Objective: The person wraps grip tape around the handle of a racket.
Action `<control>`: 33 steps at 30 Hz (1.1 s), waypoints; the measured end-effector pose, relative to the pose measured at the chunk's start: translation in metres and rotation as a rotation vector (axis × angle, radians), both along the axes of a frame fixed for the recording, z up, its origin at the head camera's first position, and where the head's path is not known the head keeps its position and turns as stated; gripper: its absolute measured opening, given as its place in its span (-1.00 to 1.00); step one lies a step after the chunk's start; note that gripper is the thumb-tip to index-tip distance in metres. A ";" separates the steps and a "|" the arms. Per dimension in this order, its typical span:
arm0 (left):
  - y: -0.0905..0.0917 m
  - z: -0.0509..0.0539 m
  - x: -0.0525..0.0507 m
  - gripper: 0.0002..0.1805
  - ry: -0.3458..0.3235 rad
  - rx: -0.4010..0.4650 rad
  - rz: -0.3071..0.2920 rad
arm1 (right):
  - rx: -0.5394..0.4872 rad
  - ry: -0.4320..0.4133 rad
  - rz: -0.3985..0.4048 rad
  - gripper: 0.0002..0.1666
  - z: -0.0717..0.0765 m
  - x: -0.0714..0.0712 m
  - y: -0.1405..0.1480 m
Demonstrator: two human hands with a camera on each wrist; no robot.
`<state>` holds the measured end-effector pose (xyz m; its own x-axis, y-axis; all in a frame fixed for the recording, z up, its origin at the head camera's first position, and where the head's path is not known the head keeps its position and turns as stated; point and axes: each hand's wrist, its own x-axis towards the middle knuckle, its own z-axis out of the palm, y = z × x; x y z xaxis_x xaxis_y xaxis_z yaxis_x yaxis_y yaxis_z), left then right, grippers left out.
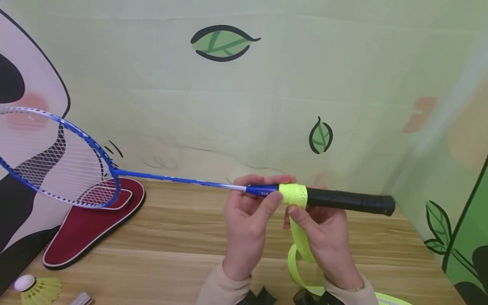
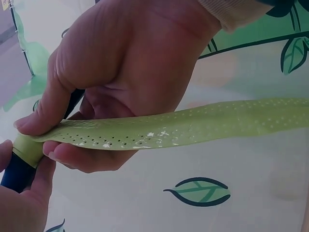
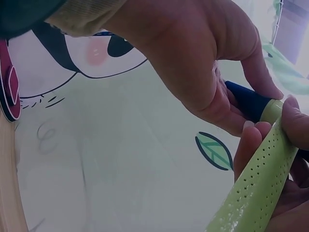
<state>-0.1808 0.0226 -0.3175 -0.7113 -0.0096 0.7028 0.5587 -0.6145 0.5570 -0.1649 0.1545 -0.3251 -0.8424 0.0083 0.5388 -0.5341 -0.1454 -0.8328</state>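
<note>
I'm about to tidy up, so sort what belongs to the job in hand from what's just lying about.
In the job:
blue racket, held by the left hand
yellow tape, partly wound on it, pinched by the right hand

Lying about:
dark red cover
shuttlecock
small grey object

Head view forward and down, close wrist views, tape [image 1: 292, 194] in all

Blue cone [image 1: 261, 189] of racket [image 1: 179, 179], head view: small pale capitals [image 1: 264, 193], "SIK" legible. Fainter mark just left of the S, too unclear to read. Fingers [image 1: 271, 201] of left hand [image 1: 245, 226] at right end.
</note>
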 end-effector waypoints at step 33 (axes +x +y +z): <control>-0.002 0.001 0.000 -0.78 -0.140 0.054 0.075 | 0.074 0.112 -0.023 -0.68 -0.005 -0.004 0.002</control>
